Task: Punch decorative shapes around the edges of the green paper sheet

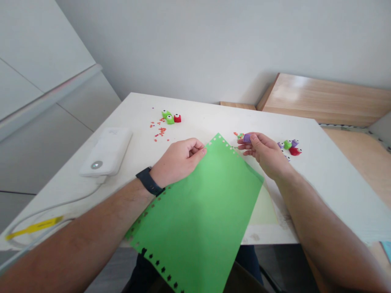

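Head view: a bright green paper sheet, its edges punched with small star shapes, tilts over the near edge of the white table, above a paler green sheet. The left hand, a black wristband on its wrist, is closed in a pinch on the sheet's top corner. The right hand grips a small purple craft punch between thumb and fingers, just beside the sheet. Beyond it sits a cluster of purple, green and red craft punches. To the left, a green and red punch group lies near scattered red paper bits. A flat white plastic device, its faint top marking too small to read, trails a cable with a yellow tag. A pale wooden board leans beyond the table.
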The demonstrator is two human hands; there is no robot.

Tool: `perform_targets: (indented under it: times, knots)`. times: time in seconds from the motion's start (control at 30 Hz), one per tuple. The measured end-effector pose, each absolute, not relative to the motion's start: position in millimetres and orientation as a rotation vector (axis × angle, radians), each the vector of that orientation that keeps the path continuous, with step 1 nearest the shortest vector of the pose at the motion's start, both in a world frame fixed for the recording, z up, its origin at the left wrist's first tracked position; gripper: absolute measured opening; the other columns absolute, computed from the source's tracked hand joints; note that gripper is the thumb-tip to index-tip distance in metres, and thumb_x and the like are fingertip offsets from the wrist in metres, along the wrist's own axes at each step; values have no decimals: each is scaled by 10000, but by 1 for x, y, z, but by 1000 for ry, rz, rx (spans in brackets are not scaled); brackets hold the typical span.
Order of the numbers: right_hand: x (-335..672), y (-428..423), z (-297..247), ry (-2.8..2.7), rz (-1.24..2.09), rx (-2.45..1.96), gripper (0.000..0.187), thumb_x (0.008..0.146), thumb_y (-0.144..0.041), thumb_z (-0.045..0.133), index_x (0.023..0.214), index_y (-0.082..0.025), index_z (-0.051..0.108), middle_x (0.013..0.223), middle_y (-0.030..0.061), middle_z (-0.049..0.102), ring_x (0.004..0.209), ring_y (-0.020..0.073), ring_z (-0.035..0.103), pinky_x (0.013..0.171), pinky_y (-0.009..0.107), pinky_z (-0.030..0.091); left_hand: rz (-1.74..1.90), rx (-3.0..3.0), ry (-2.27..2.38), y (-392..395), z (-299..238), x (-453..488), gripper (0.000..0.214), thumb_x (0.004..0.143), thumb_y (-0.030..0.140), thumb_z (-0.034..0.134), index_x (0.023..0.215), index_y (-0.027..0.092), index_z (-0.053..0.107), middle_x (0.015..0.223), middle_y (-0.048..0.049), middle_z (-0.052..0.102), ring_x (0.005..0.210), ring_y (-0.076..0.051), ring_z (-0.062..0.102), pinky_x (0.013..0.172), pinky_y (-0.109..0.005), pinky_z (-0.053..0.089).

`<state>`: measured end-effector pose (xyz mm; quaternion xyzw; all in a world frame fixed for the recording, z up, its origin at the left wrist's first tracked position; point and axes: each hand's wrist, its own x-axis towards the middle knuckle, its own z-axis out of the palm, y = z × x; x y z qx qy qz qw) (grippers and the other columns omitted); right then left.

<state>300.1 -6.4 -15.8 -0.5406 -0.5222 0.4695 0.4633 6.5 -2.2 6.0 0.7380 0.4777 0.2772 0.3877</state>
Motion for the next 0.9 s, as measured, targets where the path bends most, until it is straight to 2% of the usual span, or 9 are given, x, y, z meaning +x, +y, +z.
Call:
perform_targets:
  times: [0.27, 0.4, 0.5, 0.63, 0.73, 0.8, 0.9]
  knots:
    - [298, -3, -19, -1389, 937, -1365, 438, 947, -620, 651, 1207, -268, 651, 1187, 66, 702, 1084, 231, 669, 800, 357, 582, 701, 1868, 1216, -2, 6, 7, 285, 982, 469, 603, 937, 201, 690, 822, -4, 728, 697, -161, 620, 645, -281, 450]
    - [298, -7, -14, -1635, 679, -1496, 488, 961, -598, 636, 1318, -266, 621, 1185, 81, 718, 928, 230, 667, 841, 412, 571, 703, 1880, 1222, -2, 7, 7, 283, 978, 466, 605, 938, 201, 696, 836, -9, 738, 709, -166, 629, 662, -285, 459]
    - [298, -10, -10, -1765, 496, -1600, 482, 978, -565, 619, 1349, -258, 614, 1178, 96, 732, 781, 220, 648, 815, 432, 545, 706, 1893, 1225, -1, 7, 7, 288, 974, 468, 606, 940, 199, 702, 837, -13, 744, 712, -169, 635, 665, -286, 464]
    - [301, -9, -12, -1775, 505, -1681, 457, 978, -560, 615, 1318, -256, 636, 1160, 93, 751, 712, 202, 640, 773, 423, 531, 707, 1889, 1223, -1, 7, 7, 297, 978, 471, 604, 948, 193, 704, 842, -13, 743, 713, -166, 634, 661, -285, 462]
    - [303, -5, -17, -1693, 528, -1660, 471, 970, -568, 623, 1315, -248, 647, 1145, 87, 756, 786, 211, 663, 782, 408, 534, 705, 1886, 1221, -1, 6, 7, 295, 980, 464, 606, 953, 187, 704, 840, -11, 737, 721, -164, 636, 667, -284, 463]
    - [304, -3, -19, -1642, 605, -1600, 472, 956, -581, 638, 1279, -239, 676, 1083, 76, 755, 844, 216, 661, 766, 381, 535, 704, 1880, 1222, -2, 6, 8, 292, 980, 459, 609, 954, 184, 704, 836, -8, 732, 720, -160, 632, 669, -283, 464]
    - [303, -3, -19, -1551, 769, -1544, 461, 947, -602, 645, 1225, -243, 719, 962, 44, 729, 782, 187, 620, 694, 337, 509, 699, 1865, 1226, -2, 7, 8, 286, 981, 454, 612, 955, 183, 700, 827, -3, 722, 702, -153, 618, 652, -279, 454]
